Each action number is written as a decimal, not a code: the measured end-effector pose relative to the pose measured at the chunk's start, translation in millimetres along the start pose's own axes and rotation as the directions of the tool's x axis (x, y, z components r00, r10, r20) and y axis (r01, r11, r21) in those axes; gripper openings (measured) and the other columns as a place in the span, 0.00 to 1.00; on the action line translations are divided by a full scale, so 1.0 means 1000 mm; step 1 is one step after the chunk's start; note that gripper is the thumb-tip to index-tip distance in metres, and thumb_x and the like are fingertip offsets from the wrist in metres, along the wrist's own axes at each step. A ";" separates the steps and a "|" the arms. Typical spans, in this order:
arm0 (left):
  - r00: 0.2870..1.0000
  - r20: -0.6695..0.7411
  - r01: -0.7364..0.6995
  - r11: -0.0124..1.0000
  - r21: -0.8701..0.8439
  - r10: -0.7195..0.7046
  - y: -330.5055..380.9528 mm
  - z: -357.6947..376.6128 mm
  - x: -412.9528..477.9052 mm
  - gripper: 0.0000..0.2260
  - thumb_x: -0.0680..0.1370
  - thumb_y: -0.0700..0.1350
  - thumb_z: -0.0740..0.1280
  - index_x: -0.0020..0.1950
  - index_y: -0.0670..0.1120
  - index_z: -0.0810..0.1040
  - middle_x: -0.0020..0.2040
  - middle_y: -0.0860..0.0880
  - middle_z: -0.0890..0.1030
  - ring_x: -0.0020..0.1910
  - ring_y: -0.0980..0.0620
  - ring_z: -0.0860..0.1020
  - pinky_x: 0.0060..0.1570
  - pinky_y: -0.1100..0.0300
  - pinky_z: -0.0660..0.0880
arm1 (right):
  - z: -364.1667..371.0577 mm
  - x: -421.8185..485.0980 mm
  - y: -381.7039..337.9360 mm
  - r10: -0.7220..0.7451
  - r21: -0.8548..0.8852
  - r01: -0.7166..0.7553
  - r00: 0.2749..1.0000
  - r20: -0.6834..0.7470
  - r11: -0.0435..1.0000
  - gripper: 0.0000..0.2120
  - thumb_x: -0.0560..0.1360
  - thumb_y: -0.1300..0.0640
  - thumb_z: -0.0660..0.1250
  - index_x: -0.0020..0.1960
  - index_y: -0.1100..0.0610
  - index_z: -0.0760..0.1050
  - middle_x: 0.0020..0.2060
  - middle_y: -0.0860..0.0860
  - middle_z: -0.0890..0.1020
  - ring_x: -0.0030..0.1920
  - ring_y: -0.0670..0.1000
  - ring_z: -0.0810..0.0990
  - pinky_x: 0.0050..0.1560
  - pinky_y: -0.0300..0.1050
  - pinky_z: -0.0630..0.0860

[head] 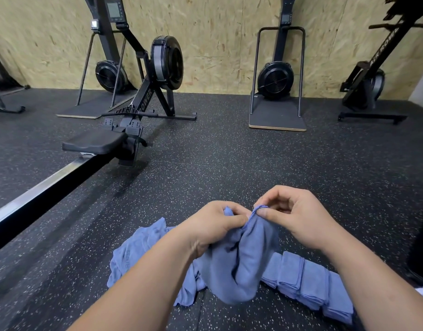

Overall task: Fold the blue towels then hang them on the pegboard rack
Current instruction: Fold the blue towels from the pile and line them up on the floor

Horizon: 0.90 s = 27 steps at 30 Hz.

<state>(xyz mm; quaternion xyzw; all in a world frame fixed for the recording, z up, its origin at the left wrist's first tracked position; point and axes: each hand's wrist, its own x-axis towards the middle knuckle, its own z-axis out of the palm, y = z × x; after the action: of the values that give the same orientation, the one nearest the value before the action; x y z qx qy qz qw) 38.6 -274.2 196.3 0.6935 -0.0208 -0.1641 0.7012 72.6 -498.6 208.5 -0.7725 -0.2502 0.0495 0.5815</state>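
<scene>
On the dark speckled floor (253, 163), at the left side, lies a loose heap of blue towels (139, 254), crumpled and not yet folded. Next to it, the left hand (213, 225) is raised above the floor with the palm turned down and the forearm coming from the lower left. Its thumb and fingers are curled and pinch the upper edge of one towel (241, 266). This towel hangs down between the two hands in a soft, bunched fold, and its lower end reaches toward the floor in front of the heap.

The cloth looks thin, light and limp. I judge that it has no stiffness at all, so it will sag wherever it is not held. It is not fragile and not slippery. The best places to take hold are the hemmed edge and the corners, so that the towel can be spread flat before folding.

The right hand (294, 211) is close beside the left one, at nearly the same height, with bent fingers. Its thumb and forefinger pinch the stitched hem at the top of the same towel. Further to the right, a row of folded towels (310, 283) lies tidy on the floor. No pegboard rack is in view.
</scene>
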 end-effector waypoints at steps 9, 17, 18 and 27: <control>0.943 -0.311 -0.118 0.993 0.022 0.119 0.004 0.001 0.002 0.04 0.81 0.42 0.73 0.47 0.46 0.86 0.43 0.54 0.86 0.41 0.59 0.80 0.44 0.70 0.76 | -0.002 0.002 0.006 0.034 -0.077 -0.032 0.999 0.018 0.997 0.05 0.77 0.63 0.76 0.49 0.58 0.80 0.47 0.46 0.87 0.48 0.48 0.85 0.54 0.42 0.80; 0.952 -0.183 -0.216 0.962 0.168 0.245 0.003 0.002 -0.002 0.06 0.82 0.38 0.71 0.55 0.47 0.87 0.46 0.48 0.88 0.45 0.56 0.82 0.54 0.61 0.79 | 0.006 0.005 0.004 0.015 -0.125 -0.032 0.991 -0.130 0.992 0.06 0.76 0.60 0.79 0.46 0.54 0.81 0.41 0.50 0.87 0.45 0.56 0.85 0.51 0.51 0.82; 0.948 -0.167 -0.234 0.949 0.210 0.271 0.003 0.002 -0.001 0.07 0.82 0.39 0.71 0.56 0.48 0.87 0.48 0.49 0.89 0.47 0.56 0.83 0.57 0.59 0.80 | 0.007 0.005 0.004 0.018 -0.128 -0.036 0.990 -0.142 0.991 0.06 0.75 0.60 0.79 0.45 0.53 0.82 0.41 0.50 0.87 0.44 0.57 0.85 0.50 0.51 0.82; 0.885 -0.189 -0.306 0.837 0.454 0.426 -0.002 -0.001 0.002 0.04 0.77 0.47 0.79 0.49 0.52 0.86 0.45 0.56 0.87 0.45 0.59 0.82 0.53 0.59 0.79 | 0.013 0.006 0.001 0.004 -0.055 -0.009 0.995 -0.104 0.998 0.08 0.75 0.63 0.78 0.48 0.55 0.81 0.40 0.51 0.86 0.40 0.47 0.81 0.45 0.41 0.77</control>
<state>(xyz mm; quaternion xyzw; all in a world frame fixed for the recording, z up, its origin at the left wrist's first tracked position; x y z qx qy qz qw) 40.3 -273.8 194.0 0.8242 -0.0883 0.0831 0.5531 73.2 -484.7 205.1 -0.7907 -0.2184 0.0043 0.5719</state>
